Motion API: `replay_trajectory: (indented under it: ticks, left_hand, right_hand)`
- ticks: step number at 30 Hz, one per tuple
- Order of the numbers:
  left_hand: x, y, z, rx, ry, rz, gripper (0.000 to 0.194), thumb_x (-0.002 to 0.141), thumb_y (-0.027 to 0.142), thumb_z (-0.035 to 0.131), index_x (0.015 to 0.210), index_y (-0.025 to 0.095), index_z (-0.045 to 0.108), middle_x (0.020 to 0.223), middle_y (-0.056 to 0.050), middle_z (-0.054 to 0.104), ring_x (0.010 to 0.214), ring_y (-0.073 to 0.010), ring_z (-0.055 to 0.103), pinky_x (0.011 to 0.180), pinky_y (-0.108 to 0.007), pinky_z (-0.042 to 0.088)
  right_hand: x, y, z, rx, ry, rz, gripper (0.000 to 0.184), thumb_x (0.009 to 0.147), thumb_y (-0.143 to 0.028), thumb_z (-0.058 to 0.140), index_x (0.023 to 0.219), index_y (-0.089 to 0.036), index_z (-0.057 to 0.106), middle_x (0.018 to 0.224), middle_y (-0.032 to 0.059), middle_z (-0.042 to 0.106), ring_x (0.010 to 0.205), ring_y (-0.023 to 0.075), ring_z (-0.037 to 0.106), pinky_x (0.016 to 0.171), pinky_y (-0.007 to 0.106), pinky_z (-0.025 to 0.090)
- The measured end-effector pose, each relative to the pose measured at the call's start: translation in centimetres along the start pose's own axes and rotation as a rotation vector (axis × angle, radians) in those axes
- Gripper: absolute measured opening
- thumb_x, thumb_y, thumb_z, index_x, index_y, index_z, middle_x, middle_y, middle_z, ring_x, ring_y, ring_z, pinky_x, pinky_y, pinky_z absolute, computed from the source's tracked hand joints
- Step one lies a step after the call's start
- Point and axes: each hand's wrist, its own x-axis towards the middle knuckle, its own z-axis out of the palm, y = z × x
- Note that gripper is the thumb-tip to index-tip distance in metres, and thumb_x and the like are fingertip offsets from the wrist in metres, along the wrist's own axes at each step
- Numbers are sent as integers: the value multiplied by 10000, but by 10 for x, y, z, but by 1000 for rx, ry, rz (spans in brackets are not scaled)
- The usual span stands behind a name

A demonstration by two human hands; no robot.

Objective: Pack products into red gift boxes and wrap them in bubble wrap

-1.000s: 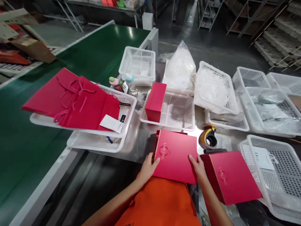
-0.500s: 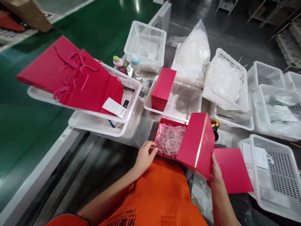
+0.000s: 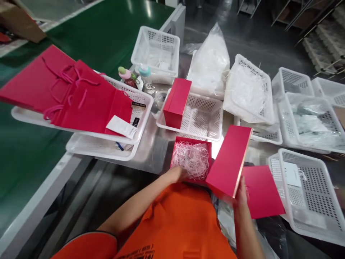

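Observation:
An open red box in front of my body is filled with pale pink shredded paper. My left hand is at the box's near left corner, its fingers hidden and blurred against the shreds. My right hand grips the lower right edge of a tilted red box lid with a gold edge. This lid stands just right of the filled box; whether the two are joined I cannot tell. Behind my right hand lies a flat red panel.
Red gift bags with ribbon handles lie on a white basket at left. A closed red box leans in a white basket. Bottles, a bag of white shreds and a right-hand basket stand around.
My left hand has moved over the box's near edge into the shreds. The lid in my right hand has turned, its gold edge now facing right. The view has shifted slightly right.

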Motion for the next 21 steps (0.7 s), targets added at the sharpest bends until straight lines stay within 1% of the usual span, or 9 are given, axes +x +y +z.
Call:
replay_trajectory:
  ticks: [3, 5, 7, 9, 11, 13, 14, 17, 21]
  left_hand:
    - [-5, -7, -12, 5, 68, 12, 195, 832, 259, 542, 782, 229, 728, 864, -96, 760, 839, -250, 690, 821, -341, 512]
    - [-14, -18, -19, -46, 187, -40, 264, 872, 258, 467, 839, 214, 725, 909, -102, 760, 861, -241, 687, 845, -352, 509]
    - [-22, -31, -22, -245, 362, -165, 288, 889, 328, 456, 880, 196, 711, 914, -96, 752, 846, -230, 679, 805, -345, 522]
    - [-25, -40, -23, -566, 498, -317, 346, 845, 464, 553, 975, 179, 701, 981, -100, 746, 889, -235, 679, 751, -328, 534]
    - [-24, -42, -21, -882, 489, -402, 569, 780, 626, 632, 1114, 169, 681, 1107, -128, 733, 975, -260, 682, 742, -332, 547]
    - [-21, -37, -18, -1105, 401, -387, 742, 728, 741, 664, 1211, 177, 655, 1199, -145, 718, 1043, -281, 683, 796, -357, 559]
    - [-19, -33, -17, -1168, 368, -358, 777, 712, 759, 684, 1234, 185, 650, 1224, -145, 715, 1074, -289, 681, 846, -373, 559]
    - [-17, -22, -16, -1180, 353, -274, 789, 699, 721, 749, 1283, 201, 644, 1275, -136, 708, 1185, -308, 650, 1008, -400, 513]
    - [-14, -24, -16, -965, 411, -241, 789, 732, 717, 707, 1293, 163, 660, 1310, -158, 687, 1268, -343, 598, 1105, -432, 451]
  right_hand:
    - [11, 3, 3, 52, 46, 59, 888, 628, -892, 624, 1168, -188, 675, 1089, 155, 771, 995, 338, 740, 814, 433, 610]
    - [19, 2, 8, 43, 40, 22, 856, 557, -812, 750, 1143, -193, 677, 1095, 138, 773, 989, 342, 738, 824, 440, 614]
    - [23, 0, 15, 33, -6, 5, 803, 537, -739, 816, 1115, -196, 687, 1094, 126, 774, 993, 341, 736, 847, 449, 614]
    - [25, -2, 25, 17, -57, -8, 755, 567, -695, 833, 1113, -191, 696, 1108, 128, 771, 1022, 343, 729, 878, 457, 605]
    - [25, -3, 37, -18, -93, -46, 738, 603, -677, 826, 1135, -181, 695, 1153, 135, 758, 1078, 350, 709, 932, 475, 584]
    - [25, -4, 49, -76, -102, -121, 739, 642, -686, 799, 1165, -177, 687, 1197, 136, 742, 1152, 353, 676, 1004, 495, 545]
    - [25, -5, 55, -111, -101, -165, 736, 663, -696, 779, 1174, -176, 684, 1211, 133, 736, 1185, 352, 658, 1039, 504, 522]
    - [26, -9, 69, -184, -125, -255, 715, 711, -725, 724, 1171, -179, 691, 1227, 132, 727, 1219, 343, 638, 1079, 507, 493]
    - [26, -15, 78, -239, -218, -304, 697, 762, -709, 687, 1232, -194, 676, 1279, 139, 701, 1220, 329, 641, 1099, 505, 476]
